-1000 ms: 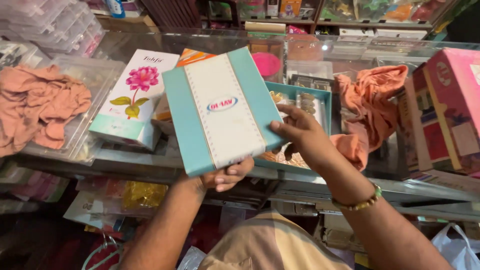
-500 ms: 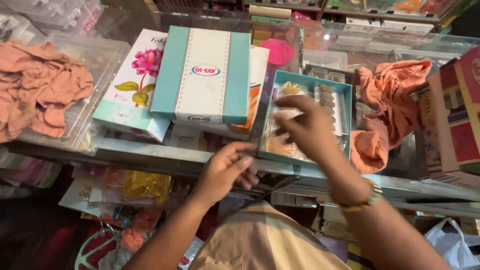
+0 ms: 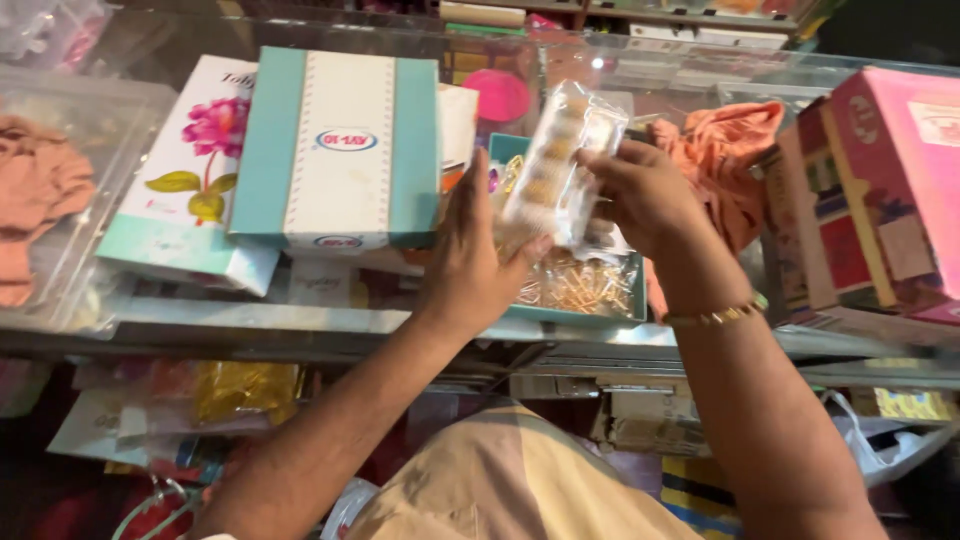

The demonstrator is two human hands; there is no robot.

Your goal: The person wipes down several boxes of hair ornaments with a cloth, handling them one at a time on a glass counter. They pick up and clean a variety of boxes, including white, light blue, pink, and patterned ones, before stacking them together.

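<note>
Both my hands hold a clear plastic packet [image 3: 556, 160] of small gold jewellery pieces, lifted above an open teal box [image 3: 580, 300]. My left hand [image 3: 478, 262] supports the packet's lower end with its fingers. My right hand [image 3: 645, 195], a gold bracelet on its wrist, grips the packet's right side. More gold pieces in plastic lie inside the teal box. The box's teal and white striped lid [image 3: 340, 150] rests to the left, on top of a white box with a pink flower [image 3: 185, 175].
All of this sits on a glass counter [image 3: 300, 315]. Orange cloth [image 3: 735, 150] lies right of the teal box, and pink and red boxes [image 3: 885, 190] stand at the far right. A clear tray with peach cloth [image 3: 40, 190] is at the left. Goods fill the shelf below.
The teal striped lid went from my hands onto the flower box. My right hand then reached into the open box and lifted out the packet; my left hand came up to hold it too.
</note>
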